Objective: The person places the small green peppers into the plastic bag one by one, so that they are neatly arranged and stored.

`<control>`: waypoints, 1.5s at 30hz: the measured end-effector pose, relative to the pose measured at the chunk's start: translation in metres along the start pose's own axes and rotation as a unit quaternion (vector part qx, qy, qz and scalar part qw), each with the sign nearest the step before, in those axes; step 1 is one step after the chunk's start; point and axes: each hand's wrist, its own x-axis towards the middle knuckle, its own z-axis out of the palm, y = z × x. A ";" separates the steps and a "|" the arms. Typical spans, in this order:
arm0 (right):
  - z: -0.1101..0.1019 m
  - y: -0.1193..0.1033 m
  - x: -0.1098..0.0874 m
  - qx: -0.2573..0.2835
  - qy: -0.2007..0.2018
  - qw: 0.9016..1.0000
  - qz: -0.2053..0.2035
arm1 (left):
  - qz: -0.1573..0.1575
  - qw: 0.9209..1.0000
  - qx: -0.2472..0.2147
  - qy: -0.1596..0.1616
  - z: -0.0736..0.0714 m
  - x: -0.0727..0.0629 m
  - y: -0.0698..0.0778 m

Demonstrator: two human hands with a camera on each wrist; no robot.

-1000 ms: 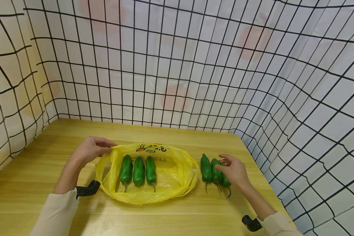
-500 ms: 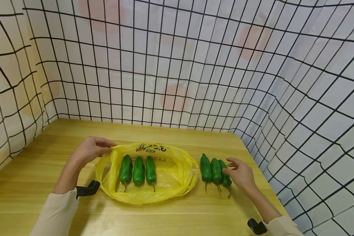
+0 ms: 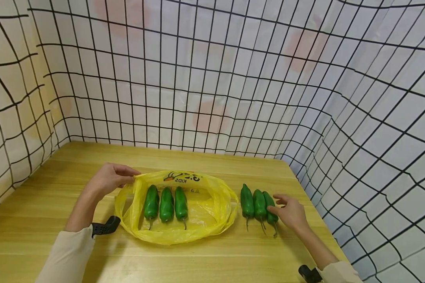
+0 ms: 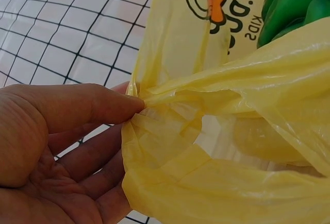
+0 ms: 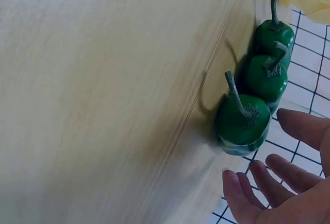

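Note:
My left hand (image 3: 108, 180) pinches the left rim of a yellow plastic bag (image 3: 163, 238) between thumb and fingers. In the left wrist view the thumb presses a fold of the bag (image 4: 170, 188). Three green peppers (image 3: 166, 206) lie side by side inside the bag's wide mouth, stems toward me. Right of the bag, three more peppers stand in a row on the table: a left one (image 3: 247, 202), a middle one (image 3: 259, 204) and a right one (image 3: 271, 214). My right hand (image 3: 291, 212) is at the right one, thumb and fingers spread around its side, as the right wrist view shows.
The wooden table (image 3: 212, 263) runs back to a white wall (image 3: 184, 78) with a black grid, and similar walls rise at left and right. Black wrist mounts sit at both sleeves, one a dark left mount (image 3: 106, 227).
My right hand has shifted right and slightly down, from over the middle and right peppers to beside the right one, uncovering it. The left hand and the bag stay in place.

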 end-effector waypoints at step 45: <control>0.006 0.010 0.000 0.018 -0.021 0.999 0.019 | 0.002 1.000 -0.007 0.006 0.001 0.001 -0.001</control>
